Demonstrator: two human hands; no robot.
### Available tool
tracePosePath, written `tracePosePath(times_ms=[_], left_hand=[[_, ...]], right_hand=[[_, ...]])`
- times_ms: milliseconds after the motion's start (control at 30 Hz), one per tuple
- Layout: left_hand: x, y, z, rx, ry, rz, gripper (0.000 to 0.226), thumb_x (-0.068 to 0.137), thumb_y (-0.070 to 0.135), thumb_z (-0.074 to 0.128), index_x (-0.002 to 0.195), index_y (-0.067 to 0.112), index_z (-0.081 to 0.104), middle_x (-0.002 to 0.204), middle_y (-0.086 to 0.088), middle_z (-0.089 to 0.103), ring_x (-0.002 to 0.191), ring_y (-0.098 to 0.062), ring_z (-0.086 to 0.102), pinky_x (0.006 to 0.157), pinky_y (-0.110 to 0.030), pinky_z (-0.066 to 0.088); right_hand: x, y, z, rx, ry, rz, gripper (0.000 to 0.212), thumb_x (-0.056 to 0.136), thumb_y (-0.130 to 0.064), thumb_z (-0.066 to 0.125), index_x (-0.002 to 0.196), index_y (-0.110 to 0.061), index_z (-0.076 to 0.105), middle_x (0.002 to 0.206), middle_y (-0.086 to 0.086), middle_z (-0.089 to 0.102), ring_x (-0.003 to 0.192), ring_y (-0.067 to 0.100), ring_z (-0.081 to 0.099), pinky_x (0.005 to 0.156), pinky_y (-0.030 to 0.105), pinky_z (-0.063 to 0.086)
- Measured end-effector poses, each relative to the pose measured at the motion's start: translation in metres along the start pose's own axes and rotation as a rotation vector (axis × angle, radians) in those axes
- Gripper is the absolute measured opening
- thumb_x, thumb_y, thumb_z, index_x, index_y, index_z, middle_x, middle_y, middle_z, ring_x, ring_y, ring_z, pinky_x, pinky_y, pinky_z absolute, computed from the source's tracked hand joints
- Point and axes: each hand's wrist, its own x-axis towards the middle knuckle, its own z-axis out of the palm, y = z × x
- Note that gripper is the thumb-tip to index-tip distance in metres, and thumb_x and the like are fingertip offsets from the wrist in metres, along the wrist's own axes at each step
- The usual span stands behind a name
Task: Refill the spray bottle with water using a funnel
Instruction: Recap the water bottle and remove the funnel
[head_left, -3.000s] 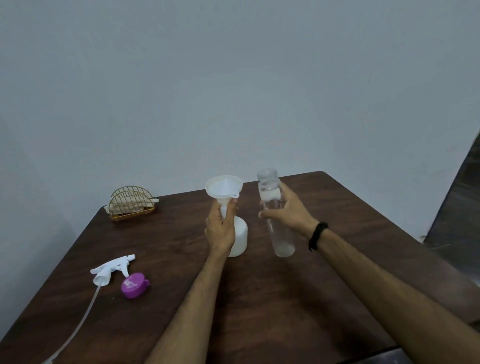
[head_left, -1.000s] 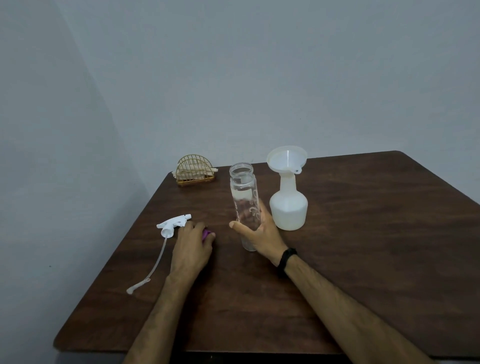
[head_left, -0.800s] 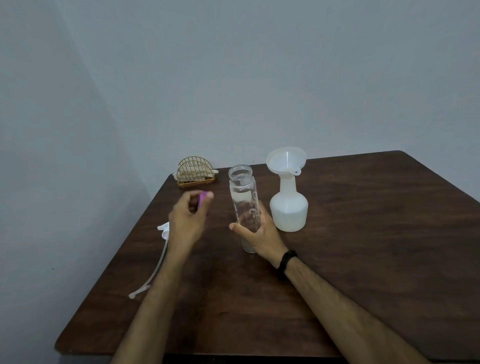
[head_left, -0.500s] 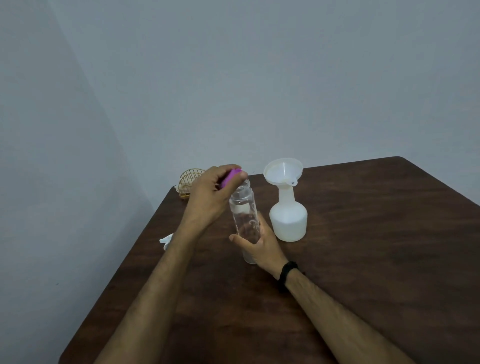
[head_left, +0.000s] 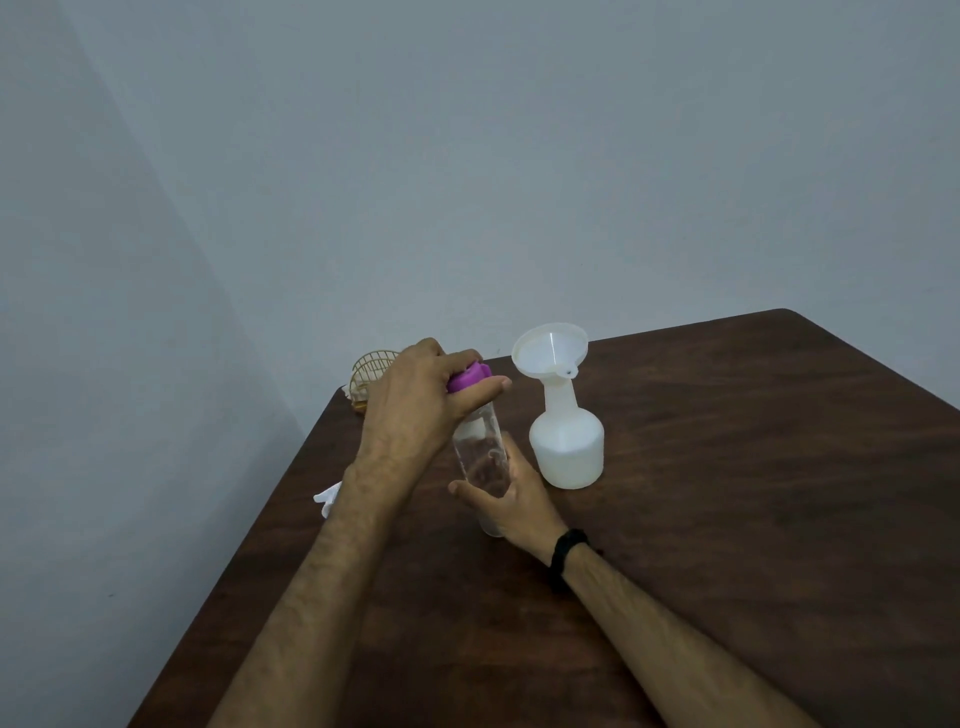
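A white spray bottle (head_left: 567, 447) stands on the dark wooden table (head_left: 753, 493) with a white funnel (head_left: 549, 349) seated in its neck. Left of it stands a clear bottle (head_left: 480, 457). My right hand (head_left: 511, 501) grips its lower body. My left hand (head_left: 421, 405) holds a purple cap (head_left: 467, 376) on the clear bottle's mouth, fingers curled round it. The white spray head (head_left: 327, 498) lies on the table at the left, mostly hidden behind my left forearm.
A small gold wire holder (head_left: 370, 379) sits at the table's far left corner, partly behind my left hand. The table's left edge runs close to the wall. A black band is on my right wrist.
My left hand picked the purple cap up from the table, carried it up and right, and set it on the clear bottle's mouth. My right hand stayed on the bottle.
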Motion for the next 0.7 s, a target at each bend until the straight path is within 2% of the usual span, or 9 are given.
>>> tracePosePath(times_ms=[133, 267, 333, 400, 467, 567, 633, 700], left_hand=[[0.000, 0.005, 0.004, 0.028, 0.043, -0.049, 0.049, 0.083, 0.067, 0.061, 0.104, 0.025, 0.073, 0.085, 0.000, 0.055, 0.079, -0.014, 0.052, 0.063, -0.029, 0.043], [-0.001, 0.010, 0.003, 0.070, 0.100, -0.098, 0.059, 0.079, 0.074, 0.059, 0.098, 0.020, 0.073, 0.084, 0.000, 0.057, 0.079, -0.015, 0.052, 0.063, -0.029, 0.043], [0.001, 0.008, 0.001, 0.028, 0.063, -0.134, 0.066, 0.075, 0.080, 0.056, 0.100, 0.020, 0.069, 0.088, 0.002, 0.058, 0.080, -0.014, 0.054, 0.064, -0.027, 0.043], [0.002, 0.001, 0.000, -0.115, -0.040, -0.118, 0.070, 0.071, 0.082, 0.051, 0.105, 0.022, 0.067, 0.094, 0.004, 0.059, 0.082, -0.012, 0.055, 0.067, -0.025, 0.046], [0.002, -0.007, -0.002, -0.343, -0.147, -0.100, 0.067, 0.074, 0.074, 0.052, 0.116, 0.023, 0.067, 0.106, 0.005, 0.063, 0.094, -0.008, 0.058, 0.075, -0.021, 0.049], [0.001, -0.020, -0.004, -0.577, -0.238, -0.097, 0.047, 0.092, 0.046, 0.058, 0.134, 0.024, 0.061, 0.126, 0.004, 0.063, 0.113, -0.006, 0.059, 0.090, -0.018, 0.052], [0.000, -0.022, -0.005, -0.582, -0.261, -0.055, 0.040, 0.097, 0.030, 0.061, 0.137, 0.025, 0.059, 0.129, 0.004, 0.061, 0.114, -0.004, 0.058, 0.086, -0.012, 0.049], [-0.001, -0.020, -0.004, -0.529, -0.201, -0.074, 0.039, 0.092, 0.033, 0.068, 0.130, 0.028, 0.063, 0.121, 0.006, 0.063, 0.105, -0.001, 0.059, 0.082, -0.013, 0.050]], right_hand=[[-0.001, -0.003, -0.001, 0.014, -0.012, 0.005, 0.056, 0.083, -0.040, 0.078, 0.124, -0.051, 0.042, 0.122, -0.013, 0.060, 0.111, 0.003, 0.058, 0.099, 0.032, 0.050], [-0.001, -0.003, -0.002, 0.020, -0.016, -0.003, 0.058, 0.083, -0.037, 0.078, 0.129, -0.041, 0.044, 0.121, -0.012, 0.062, 0.110, 0.004, 0.060, 0.097, 0.032, 0.051], [0.000, -0.002, -0.001, 0.016, -0.011, -0.009, 0.059, 0.083, -0.038, 0.079, 0.131, -0.039, 0.045, 0.117, -0.011, 0.063, 0.108, 0.005, 0.061, 0.096, 0.033, 0.053], [0.000, -0.001, -0.001, 0.018, 0.002, -0.003, 0.060, 0.083, -0.038, 0.079, 0.132, -0.037, 0.045, 0.117, -0.012, 0.063, 0.107, 0.004, 0.062, 0.097, 0.034, 0.054], [0.002, 0.000, -0.001, 0.024, 0.002, 0.005, 0.061, 0.083, -0.037, 0.079, 0.133, -0.036, 0.045, 0.120, -0.011, 0.063, 0.111, 0.004, 0.061, 0.100, 0.036, 0.053], [0.004, 0.000, -0.001, 0.029, -0.017, 0.013, 0.062, 0.083, -0.036, 0.078, 0.134, -0.037, 0.044, 0.126, -0.012, 0.061, 0.117, 0.004, 0.059, 0.104, 0.038, 0.050], [0.004, 0.001, -0.001, 0.033, -0.016, 0.011, 0.064, 0.082, -0.037, 0.078, 0.135, -0.037, 0.043, 0.128, -0.012, 0.060, 0.118, 0.005, 0.058, 0.104, 0.038, 0.050], [0.003, 0.002, 0.000, 0.027, -0.013, 0.009, 0.065, 0.082, -0.039, 0.078, 0.135, -0.039, 0.041, 0.130, -0.011, 0.059, 0.119, 0.005, 0.057, 0.103, 0.035, 0.049]])
